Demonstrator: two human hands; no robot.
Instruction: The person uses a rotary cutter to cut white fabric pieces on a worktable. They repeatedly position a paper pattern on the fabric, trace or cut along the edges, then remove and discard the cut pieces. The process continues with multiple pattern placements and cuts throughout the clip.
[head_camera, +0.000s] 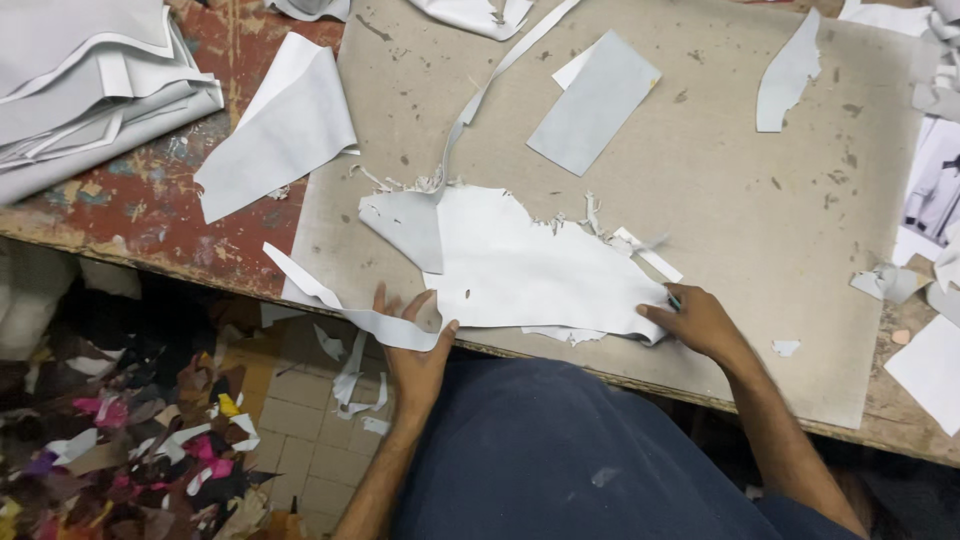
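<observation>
A large ragged white sheet of leather-like material (530, 265) lies on a beige cutting board (760, 220). My left hand (415, 345) rests at the board's near edge, fingers spread, with a long white offcut strip (340, 305) lying over them. My right hand (695, 320) presses on the sheet's right tip and grips a small tool, of which only a dark bit shows by the fingers. A corner of the sheet (410, 225) is folded over, grey side up.
A grey rectangular piece (595, 100) and a curved white scrap (785, 72) lie on the board. A stack of white sheets (90, 80) sits at far left on the worn red table (150, 200). Colourful scraps (130, 450) litter the floor.
</observation>
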